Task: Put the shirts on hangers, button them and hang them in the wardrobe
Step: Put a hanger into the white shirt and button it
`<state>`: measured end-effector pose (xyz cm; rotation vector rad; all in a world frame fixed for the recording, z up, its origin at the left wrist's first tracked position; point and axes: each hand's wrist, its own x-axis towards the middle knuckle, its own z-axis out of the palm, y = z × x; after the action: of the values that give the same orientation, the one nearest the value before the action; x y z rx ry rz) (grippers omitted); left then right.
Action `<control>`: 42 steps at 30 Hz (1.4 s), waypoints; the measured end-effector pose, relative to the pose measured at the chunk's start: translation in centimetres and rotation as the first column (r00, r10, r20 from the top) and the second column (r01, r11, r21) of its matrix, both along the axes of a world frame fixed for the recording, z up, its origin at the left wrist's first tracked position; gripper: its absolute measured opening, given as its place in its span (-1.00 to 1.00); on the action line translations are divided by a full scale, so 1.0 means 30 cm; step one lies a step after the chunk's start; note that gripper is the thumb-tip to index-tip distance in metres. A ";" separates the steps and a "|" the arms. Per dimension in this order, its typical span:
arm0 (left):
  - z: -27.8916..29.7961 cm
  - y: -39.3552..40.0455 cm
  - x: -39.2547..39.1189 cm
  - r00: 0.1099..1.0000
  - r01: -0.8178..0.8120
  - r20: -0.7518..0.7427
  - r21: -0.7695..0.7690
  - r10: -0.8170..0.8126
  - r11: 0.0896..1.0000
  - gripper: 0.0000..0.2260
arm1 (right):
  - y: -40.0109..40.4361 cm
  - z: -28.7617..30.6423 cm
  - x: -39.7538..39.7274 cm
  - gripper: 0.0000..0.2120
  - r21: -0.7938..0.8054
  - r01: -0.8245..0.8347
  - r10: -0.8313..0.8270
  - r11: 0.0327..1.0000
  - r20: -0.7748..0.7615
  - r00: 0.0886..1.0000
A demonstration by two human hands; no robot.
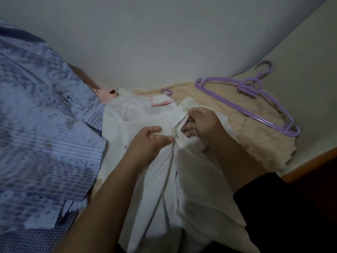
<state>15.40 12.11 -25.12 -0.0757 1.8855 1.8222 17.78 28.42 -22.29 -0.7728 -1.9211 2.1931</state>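
White shirt (pixel 182 161), centre, on a hanger, apparently; right hand (pixel 202 125) grips its placket, left hand (pixel 149 141) pinches the opposite edge. Purple hanger (pixel 255 99) far right; blue patterned shirt (pixel 40 125) left.

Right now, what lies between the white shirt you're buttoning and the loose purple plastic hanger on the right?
In the head view, only bare cream fuzzy blanket separates the white shirt from the purple plastic hanger.

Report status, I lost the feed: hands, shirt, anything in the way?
Both hands, left and right, pinching the white shirt placket. Shirt partly unbuttoned. Spare purple hanger aside, nothing blocking.
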 end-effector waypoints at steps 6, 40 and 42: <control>-0.089 -0.019 0.115 0.996 -0.058 -0.075 -0.117 0.050 0.991 -0.59 | -0.012 -0.130 0.188 -0.84 0.122 -0.226 0.200 0.966 0.197 0.960; 0.024 -0.008 0.326 0.996 -0.037 -0.080 0.071 0.042 0.997 -0.67 | -0.153 -0.068 0.386 -0.75 0.260 0.086 -0.070 0.962 -0.072 0.995; 0.017 -0.003 0.325 0.996 -0.022 -0.088 0.069 0.028 0.997 -0.62 | -0.166 -0.072 0.392 -0.79 0.389 0.068 -0.034 0.919 -0.095 0.995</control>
<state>25.16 12.04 -24.62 0.0063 1.8882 1.9343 29.55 23.46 -24.46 -0.6377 -2.1663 1.6935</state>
